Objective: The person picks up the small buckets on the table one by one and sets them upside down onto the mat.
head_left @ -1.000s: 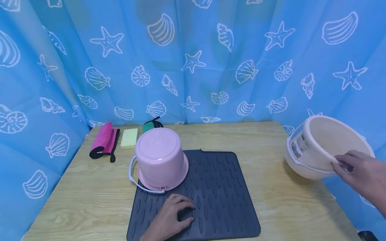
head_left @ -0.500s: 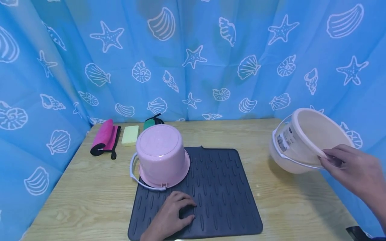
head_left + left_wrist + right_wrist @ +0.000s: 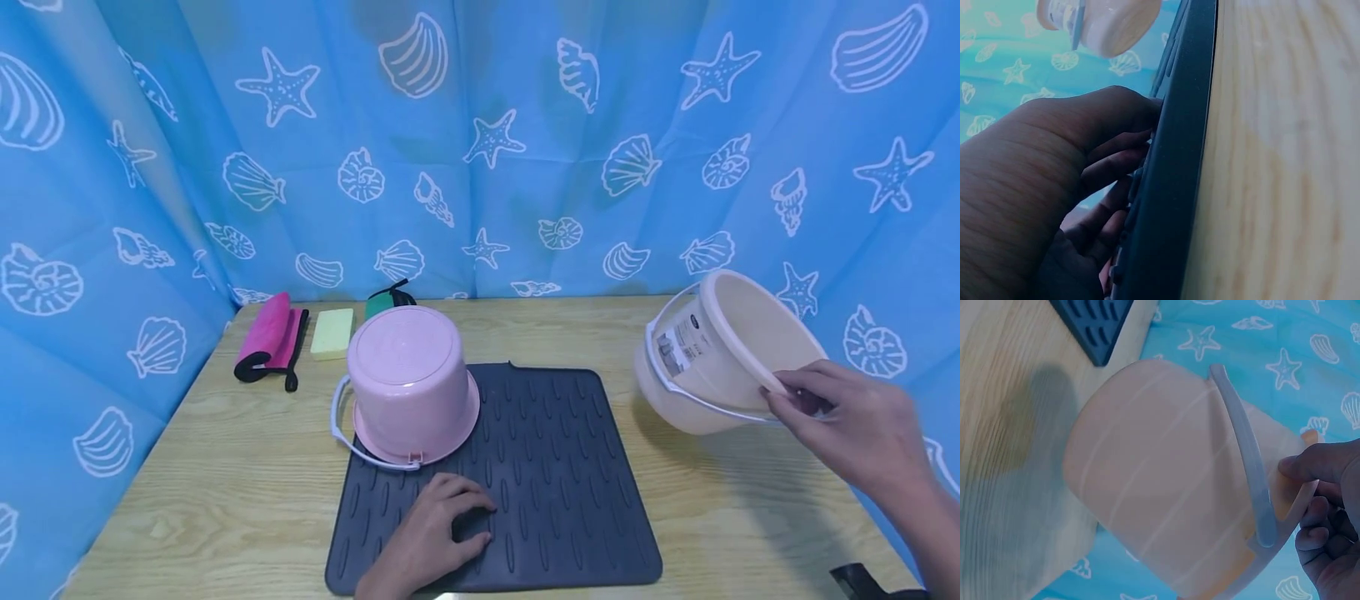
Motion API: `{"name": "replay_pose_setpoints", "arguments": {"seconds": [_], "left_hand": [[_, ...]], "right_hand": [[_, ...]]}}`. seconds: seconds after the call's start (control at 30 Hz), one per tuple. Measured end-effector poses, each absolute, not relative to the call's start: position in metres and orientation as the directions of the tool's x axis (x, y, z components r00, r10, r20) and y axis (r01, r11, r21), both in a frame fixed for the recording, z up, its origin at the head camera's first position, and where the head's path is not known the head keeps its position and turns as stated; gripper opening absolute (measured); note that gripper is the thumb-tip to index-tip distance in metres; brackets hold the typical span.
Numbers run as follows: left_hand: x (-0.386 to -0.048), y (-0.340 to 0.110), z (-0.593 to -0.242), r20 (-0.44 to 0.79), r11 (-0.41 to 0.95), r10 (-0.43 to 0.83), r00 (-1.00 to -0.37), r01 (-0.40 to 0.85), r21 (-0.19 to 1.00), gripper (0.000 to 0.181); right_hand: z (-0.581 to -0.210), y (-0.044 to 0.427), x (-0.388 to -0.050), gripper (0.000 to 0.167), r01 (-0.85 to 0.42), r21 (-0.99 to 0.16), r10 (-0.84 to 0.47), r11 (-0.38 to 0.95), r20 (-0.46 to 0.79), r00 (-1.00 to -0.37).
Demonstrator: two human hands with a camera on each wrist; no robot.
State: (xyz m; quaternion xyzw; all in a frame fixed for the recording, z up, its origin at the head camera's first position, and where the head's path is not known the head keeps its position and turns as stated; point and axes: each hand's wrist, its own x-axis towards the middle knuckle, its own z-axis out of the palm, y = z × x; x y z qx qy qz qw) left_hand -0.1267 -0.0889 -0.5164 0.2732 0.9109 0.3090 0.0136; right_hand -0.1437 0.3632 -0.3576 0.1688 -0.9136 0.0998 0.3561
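Observation:
At the right of the head view, my right hand (image 3: pixel 855 425) pinches the rim of a cream plastic bucket (image 3: pixel 697 379). The bucket tilts, its mouth facing up and to the right, and a label and a pale handle show on its side. It seems raised off the table; the right wrist view shows its shadow apart from it. My left hand (image 3: pixel 435 533) rests on a dark grey drying mat (image 3: pixel 555 483), fingers loosely bent and holding nothing. Beyond that hand a pink bucket (image 3: pixel 408 383) stands upside down on the mat's left part, handle lowered.
A folded pink cloth (image 3: pixel 268 337), a pale yellow sponge (image 3: pixel 332 333) and a green item (image 3: pixel 381 302) lie at the back left. The green item is partly hidden. A blue shell-print curtain (image 3: pixel 487 192) surrounds the wooden table (image 3: pixel 210 492). A black object (image 3: pixel 858 579) sits front right.
My right hand has carried the cream bucket leftward, toward the mat. My left hand stays on the mat, and the pink bucket has not moved. The head view has shifted slightly.

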Motion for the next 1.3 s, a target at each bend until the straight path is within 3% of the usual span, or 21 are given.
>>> {"name": "replay_pose_setpoints", "arguments": {"seconds": [0.37,0.9,1.3], "left_hand": [[-0.127,-0.09,-0.514,0.122,0.672,0.508,-0.853,0.48,0.564,0.024],[-0.128,-0.089,-0.515,0.135,0.678,0.513,-0.848,0.497,0.542,0.021],[-0.129,-0.089,-0.513,0.081,0.701,0.507,-0.858,0.465,0.541,0.023]], "right_hand": [[-0.358,0.348,-0.145,0.019,-0.407,-0.129,-0.202,0.904,0.711,-0.674],[-0.364,0.324,-0.146,0.025,-0.478,-0.317,-0.084,0.819,0.758,-0.647],[-0.372,0.303,-0.15,0.024,-0.489,-0.444,-0.004,0.751,0.737,-0.676]]}}
